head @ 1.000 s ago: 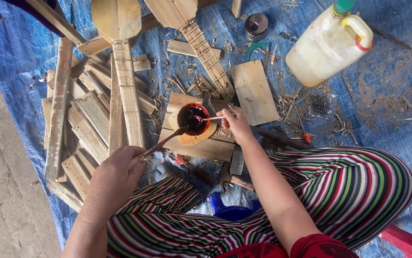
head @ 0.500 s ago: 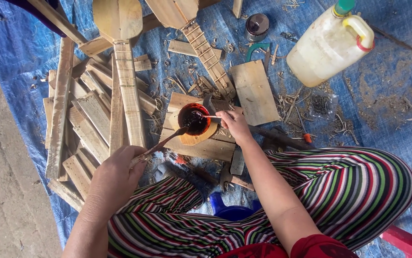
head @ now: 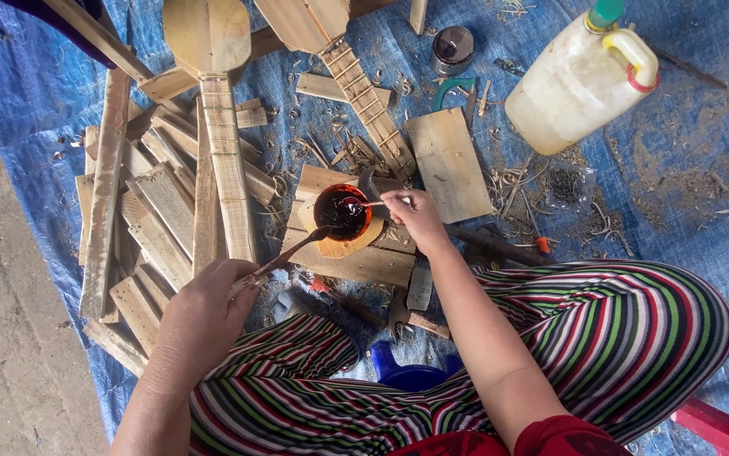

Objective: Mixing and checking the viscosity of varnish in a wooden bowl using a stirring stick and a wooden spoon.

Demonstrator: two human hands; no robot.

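- Between the fingers of the right hand point(head: 413, 215) a thin stick point(head: 370, 203) is pinched; its far tip dips into the small bowl of dark red liquid point(head: 342, 212), just left of these fingers.
- Under the bowl lies a flat wooden board point(head: 356, 262); the board rests on the blue tarp point(head: 702, 169) that covers the floor.
- Left hand point(head: 208, 304), lower and well apart from the right one, has its fingers closed around a long stained stick point(head: 284, 257); the far end of this stick touches the near rim of the bowl.
- Beyond the fingers of the left hand is a pile of wooden slats point(head: 153, 211); two unfinished wooden instruments point(head: 212, 84) lie further away.
- Far from the right fingers, on the right side, stands a white plastic jug point(head: 571, 84); a small dark tin point(head: 453, 46) is near the top.
- Striped trousers point(head: 618, 338) cover the person's legs, close to both wrists.
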